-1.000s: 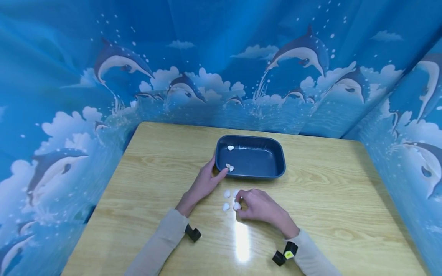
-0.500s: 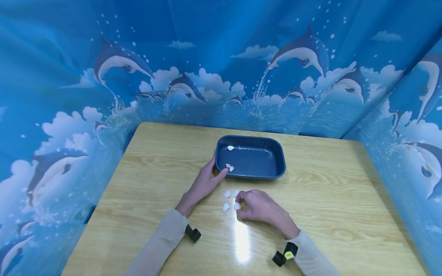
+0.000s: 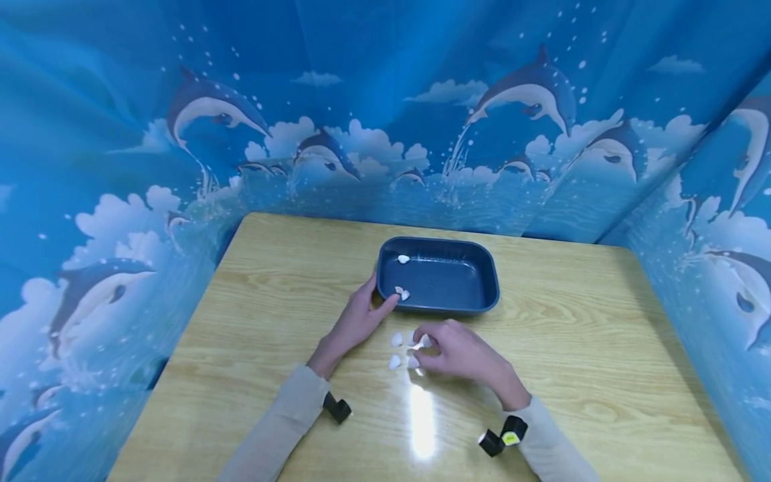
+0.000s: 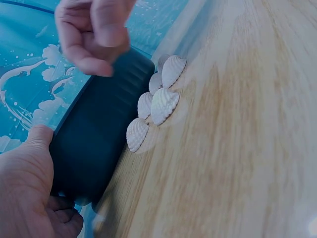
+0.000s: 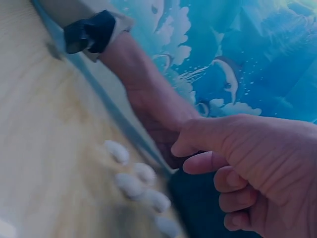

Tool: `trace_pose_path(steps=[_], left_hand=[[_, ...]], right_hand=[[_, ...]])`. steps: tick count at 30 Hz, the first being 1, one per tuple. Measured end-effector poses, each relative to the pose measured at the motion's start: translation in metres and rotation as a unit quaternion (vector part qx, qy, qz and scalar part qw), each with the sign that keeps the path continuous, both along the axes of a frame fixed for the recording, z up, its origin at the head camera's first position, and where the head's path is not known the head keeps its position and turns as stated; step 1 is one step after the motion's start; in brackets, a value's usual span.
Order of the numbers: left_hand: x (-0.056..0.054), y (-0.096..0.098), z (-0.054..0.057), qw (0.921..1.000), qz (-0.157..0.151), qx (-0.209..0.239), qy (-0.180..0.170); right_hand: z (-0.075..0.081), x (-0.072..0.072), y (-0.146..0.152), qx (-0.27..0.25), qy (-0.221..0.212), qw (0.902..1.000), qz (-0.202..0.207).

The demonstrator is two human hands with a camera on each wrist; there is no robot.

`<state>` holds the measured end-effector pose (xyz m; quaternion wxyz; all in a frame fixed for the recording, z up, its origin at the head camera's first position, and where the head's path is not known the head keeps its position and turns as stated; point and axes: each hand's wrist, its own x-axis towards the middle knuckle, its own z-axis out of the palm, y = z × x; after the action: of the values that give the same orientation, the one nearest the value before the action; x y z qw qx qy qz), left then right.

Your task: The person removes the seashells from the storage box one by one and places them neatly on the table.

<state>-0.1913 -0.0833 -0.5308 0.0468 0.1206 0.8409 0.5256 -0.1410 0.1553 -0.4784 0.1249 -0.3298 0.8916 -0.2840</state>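
A dark blue rectangular plastic basin [image 3: 446, 289] stands on the table. My left hand [image 3: 359, 316] grips its left end, thumb over the rim and fingers at the outer side. Inside lie a white seashell [image 3: 403, 259] at the back and a couple more by my thumb. In front of the basin, several ribbed white seashells [image 4: 164, 105] lie in a close group on the wood. My right hand [image 3: 462, 351] is over the right side of this group, partly covering it. In the right wrist view, its fingers are loosely curled with nothing visible between thumb and forefinger.
The wooden table [image 3: 289, 268] extends on both sides of the basin. A blue dolphin-print curtain [image 3: 373, 167] hangs behind the table and along its sides. Each wrist carries a small black camera [image 3: 337, 408]. A bright reflection shows on the tabletop near me.
My right hand has let go of a seashell in the group and lifted slightly away to the right. My left hand and the basin have stayed in place.
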Motion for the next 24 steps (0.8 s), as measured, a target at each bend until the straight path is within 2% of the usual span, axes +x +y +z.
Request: trace_pose_path(steps=[7, 14, 24], left_hand=[[0.0, 0.0, 0.0, 1.0, -0.005, 0.0, 0.0], [0.001, 0.0, 0.0, 1.0, -0.007, 0.006, -0.001], [0.0, 0.0, -0.002, 1.0, -0.001, 0.0, 0.0]], right_hand=[[0.014, -0.015, 0.008, -0.046, 0.058, 0.9972, -0.009], [0.022, -0.034, 0.012, -0.084, 0.066, 0.9942, -0.017], [0.026, -0.064, 0.01, -0.068, 0.086, 0.9931, -0.044]])
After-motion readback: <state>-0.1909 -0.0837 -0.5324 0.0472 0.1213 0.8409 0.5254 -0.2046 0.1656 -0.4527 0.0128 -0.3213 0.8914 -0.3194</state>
